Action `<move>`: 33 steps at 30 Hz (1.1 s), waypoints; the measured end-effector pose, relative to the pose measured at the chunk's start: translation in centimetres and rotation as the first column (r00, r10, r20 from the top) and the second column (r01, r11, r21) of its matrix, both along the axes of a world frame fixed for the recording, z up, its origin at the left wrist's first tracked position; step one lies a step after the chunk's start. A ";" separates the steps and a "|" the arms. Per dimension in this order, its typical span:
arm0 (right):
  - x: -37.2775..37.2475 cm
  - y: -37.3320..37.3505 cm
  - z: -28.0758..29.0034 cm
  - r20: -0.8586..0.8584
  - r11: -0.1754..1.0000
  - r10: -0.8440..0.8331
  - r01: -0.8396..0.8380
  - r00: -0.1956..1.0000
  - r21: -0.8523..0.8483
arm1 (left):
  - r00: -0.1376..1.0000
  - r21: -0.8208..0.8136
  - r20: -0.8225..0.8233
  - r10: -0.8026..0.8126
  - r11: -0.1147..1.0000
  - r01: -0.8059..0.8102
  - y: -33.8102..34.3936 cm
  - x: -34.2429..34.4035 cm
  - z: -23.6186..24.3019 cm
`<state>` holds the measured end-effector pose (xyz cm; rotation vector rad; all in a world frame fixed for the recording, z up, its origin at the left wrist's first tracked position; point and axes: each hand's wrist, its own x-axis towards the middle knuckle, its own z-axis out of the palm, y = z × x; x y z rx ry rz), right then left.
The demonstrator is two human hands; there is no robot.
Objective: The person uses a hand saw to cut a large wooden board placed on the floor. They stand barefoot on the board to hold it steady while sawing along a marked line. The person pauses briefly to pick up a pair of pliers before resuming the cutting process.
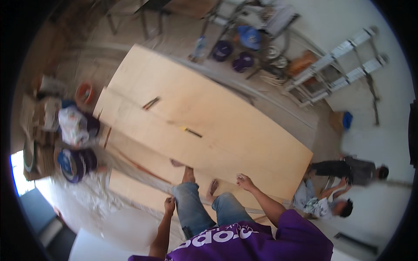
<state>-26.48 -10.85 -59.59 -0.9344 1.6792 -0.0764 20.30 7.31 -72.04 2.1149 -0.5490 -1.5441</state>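
Note:
A large pale plywood sheet [209, 117] lies in front of me, over more board at its near edge. My right hand [247, 182] hovers above its near side, fingers loosely apart; no held thing can be made out. By my left knee, my left hand [169, 205] is closed, and whatever may be inside it is hidden. A yellow and black utility knife [192, 132] rests mid-sheet, apart from both hands. Farther left on the wood lies a dark two-handled tool with some orange [151, 103], perhaps pliers. My bare feet [213, 187] show beside the sheet's near edge.
Two people, one in dark clothes [359, 169] and one in a patterned shirt [320, 202], are at the right. A folding ladder [335, 65] leans at the far right. Purple buckets [222, 51] stand behind the sheet; a paint bucket [77, 164] and bags [73, 126] are left.

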 end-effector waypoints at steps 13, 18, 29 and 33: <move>-15.8 24.3 4.2 -0.374 0.973 -0.175 0.101 0.911 -0.209 | 0.936 -0.047 0.048 -0.349 0.935 0.351 -0.8 -5.6 11.2; -17.4 30.5 3.3 -0.431 0.921 -0.389 0.358 0.814 -0.155 | 0.960 0.149 -0.095 -0.264 0.950 0.276 -4.3 -5.1 16.7; -11.5 23.1 7.1 -0.230 0.831 -0.461 0.325 0.857 -0.452 | 0.912 0.021 -0.068 -0.405 0.913 0.407 -11.6 -5.7 20.3; -9.8 20.9 10.9 -0.140 0.802 -0.512 0.413 0.848 -0.432 | 0.879 0.003 -0.056 -0.474 0.880 0.475 -12.2 -4.8 20.2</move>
